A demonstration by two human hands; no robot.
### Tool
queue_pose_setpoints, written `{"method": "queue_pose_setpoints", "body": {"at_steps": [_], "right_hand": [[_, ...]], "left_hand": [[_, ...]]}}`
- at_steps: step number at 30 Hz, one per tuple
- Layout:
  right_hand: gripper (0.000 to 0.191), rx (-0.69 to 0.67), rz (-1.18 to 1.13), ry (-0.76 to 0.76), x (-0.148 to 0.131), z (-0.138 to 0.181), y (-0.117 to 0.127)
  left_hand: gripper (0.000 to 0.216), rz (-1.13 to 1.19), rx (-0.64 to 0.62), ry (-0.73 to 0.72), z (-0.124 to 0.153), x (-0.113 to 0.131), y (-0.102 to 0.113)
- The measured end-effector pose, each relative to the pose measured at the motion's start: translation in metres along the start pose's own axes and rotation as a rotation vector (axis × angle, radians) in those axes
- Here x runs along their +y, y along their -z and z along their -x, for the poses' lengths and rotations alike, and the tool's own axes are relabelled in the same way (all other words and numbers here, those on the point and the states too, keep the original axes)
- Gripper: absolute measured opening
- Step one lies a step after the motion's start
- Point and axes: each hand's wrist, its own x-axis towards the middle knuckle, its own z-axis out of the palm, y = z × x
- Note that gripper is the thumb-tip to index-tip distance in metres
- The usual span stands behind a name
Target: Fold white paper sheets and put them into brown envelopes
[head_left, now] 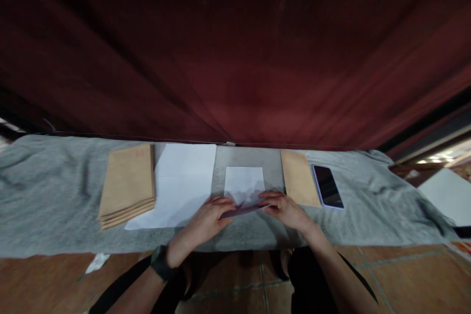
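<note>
A white sheet of paper (244, 182) lies on the grey cloth (47, 206) in front of me, its near part folded up. My left hand (208, 221) and my right hand (285, 208) pinch the near folded edge of this sheet from either side, fingers closed on it. A stack of plain white sheets (180, 184) lies just left of it. Further left sits a pile of brown envelopes (128, 184). A single brown envelope (299, 176) lies right of the folded sheet.
A dark phone (327, 186) lies right of the single envelope. A dark red curtain (235, 49) hangs behind the cloth. More white paper (447, 194) is at the far right. Tiled floor (405, 279) runs below the cloth's near edge.
</note>
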Motion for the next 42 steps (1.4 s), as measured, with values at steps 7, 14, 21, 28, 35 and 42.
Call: {"method": "queue_pose_setpoints", "body": {"at_steps": [7, 14, 21, 28, 35, 42], "right_hand": [[0.036, 0.102, 0.044, -0.239, 0.000, -0.012, -0.009], [0.031, 0.157, 0.271, -0.428, -0.001, -0.027, -0.022], [0.036, 0.123, 0.379, -0.563, -0.011, -0.034, -0.019], [0.041, 0.041, 0.418, -0.657, -0.017, -0.044, -0.013], [0.042, 0.033, 0.450, -0.670, -0.015, -0.050, -0.012], [0.044, 0.054, 0.439, -0.684, -0.012, -0.055, -0.009]], "left_hand": [[0.026, 0.459, 0.186, 0.456, -0.020, -0.009, -0.007], [0.032, 0.494, 0.391, 0.543, -0.039, -0.022, -0.019], [0.033, 0.446, 0.456, 0.578, -0.045, -0.023, -0.022], [0.031, 0.460, 0.453, 0.577, -0.047, -0.027, -0.024], [0.030, 0.278, 0.403, 0.632, -0.057, -0.022, -0.019], [0.025, 0.103, 0.346, 0.699, -0.069, -0.013, -0.012]]}}
